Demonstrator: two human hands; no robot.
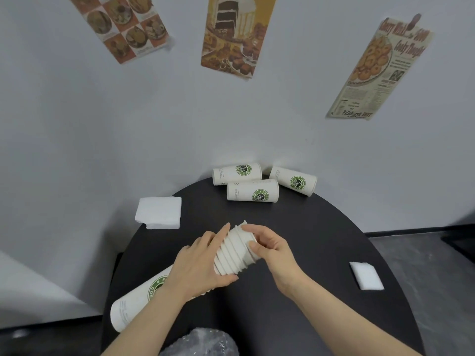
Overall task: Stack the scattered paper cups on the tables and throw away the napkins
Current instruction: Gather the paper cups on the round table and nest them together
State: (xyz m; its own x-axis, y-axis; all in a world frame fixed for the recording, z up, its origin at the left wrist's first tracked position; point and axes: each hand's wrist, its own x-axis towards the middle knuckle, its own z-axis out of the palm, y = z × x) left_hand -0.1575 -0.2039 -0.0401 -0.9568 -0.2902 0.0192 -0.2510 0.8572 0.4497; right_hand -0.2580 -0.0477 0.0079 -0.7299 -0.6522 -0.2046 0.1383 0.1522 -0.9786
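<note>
Now both hands clasp the cup stack (232, 250): left hand (199, 265) wrapped; right hand (270, 246) pinching.

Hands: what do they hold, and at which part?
Both hold one stack of paper cups lying sideways: left hand around its middle, right hand at the rim end.

- Both hands, left hand (199, 263) and right hand (272, 246), wrap the stack (232, 250) mid-table, blocking the centre lane.
- Three cups (253, 191) lie on their sides by the wall (180, 140), bunched close together; little room between them.
- Open black table (308, 227) between cups and stack: clear passage there.
- Left napkin (159, 212) overhangs the table's far-left edge; bare strip between it and the hands.
- Right napkin (366, 276) sits near the right edge, well apart from the right hand.
- Bubble wrap (200, 343) crowds the near edge.
</note>
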